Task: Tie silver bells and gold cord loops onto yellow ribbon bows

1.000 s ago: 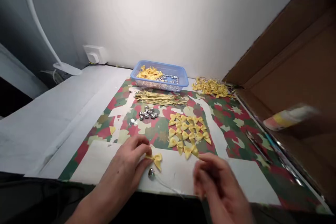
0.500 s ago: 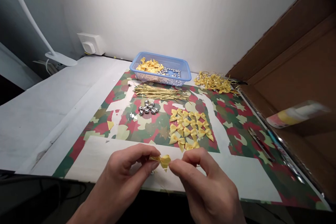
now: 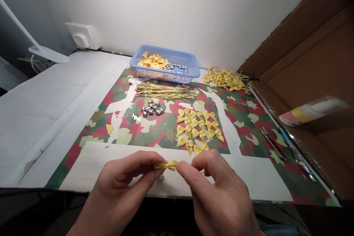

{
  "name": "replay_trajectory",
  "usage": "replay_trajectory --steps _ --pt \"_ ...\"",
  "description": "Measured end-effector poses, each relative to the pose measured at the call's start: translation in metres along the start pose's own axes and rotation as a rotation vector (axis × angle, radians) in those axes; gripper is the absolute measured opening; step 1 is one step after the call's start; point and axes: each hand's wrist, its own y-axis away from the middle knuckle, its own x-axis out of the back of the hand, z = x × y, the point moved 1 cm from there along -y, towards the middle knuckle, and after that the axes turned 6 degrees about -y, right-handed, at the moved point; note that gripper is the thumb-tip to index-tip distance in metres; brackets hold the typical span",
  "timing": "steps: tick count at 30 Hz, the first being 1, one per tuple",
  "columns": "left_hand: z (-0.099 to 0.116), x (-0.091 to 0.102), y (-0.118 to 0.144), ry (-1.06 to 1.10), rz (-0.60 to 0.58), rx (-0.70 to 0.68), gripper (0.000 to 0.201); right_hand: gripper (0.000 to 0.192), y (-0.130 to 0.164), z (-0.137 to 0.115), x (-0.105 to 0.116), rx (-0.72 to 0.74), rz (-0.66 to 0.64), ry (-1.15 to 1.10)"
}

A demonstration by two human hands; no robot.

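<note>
My left hand and my right hand meet at the near edge of the table and pinch one small yellow ribbon bow between their fingertips, each hand on one end. A small silver bell shows just below the bow, partly hidden by my fingers. Beyond my hands lies a group of several yellow bows on the camouflage-patterned mat. Several silver bells sit in a small cluster to the left of those bows.
A bundle of gold wire ties lies in front of a blue basket holding bows and bells. A heap of finished yellow pieces is at back right. A cardboard box stands on the right, a lamp base and a wall socket at left.
My right hand came in from the right and took the other end of the bow. Both hands lifted it off the table and now hold it flatter between them.
</note>
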Motion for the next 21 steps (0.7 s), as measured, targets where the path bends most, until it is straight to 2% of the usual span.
replay_trajectory --steps 14,19,21 --pt "0.003 0.003 0.002 -0.049 0.032 -0.065 0.024 0.037 -0.003 -0.003 -0.007 0.006 0.106 0.027" --pt "0.003 0.003 0.002 -0.063 0.02 -0.116 0.028 0.033 -0.011 -0.004 0.004 0.052 -0.03 0.063" --pt "0.005 0.002 0.001 -0.072 0.021 -0.14 0.029 0.034 -0.012 -0.003 0.007 0.06 -0.039 0.074"
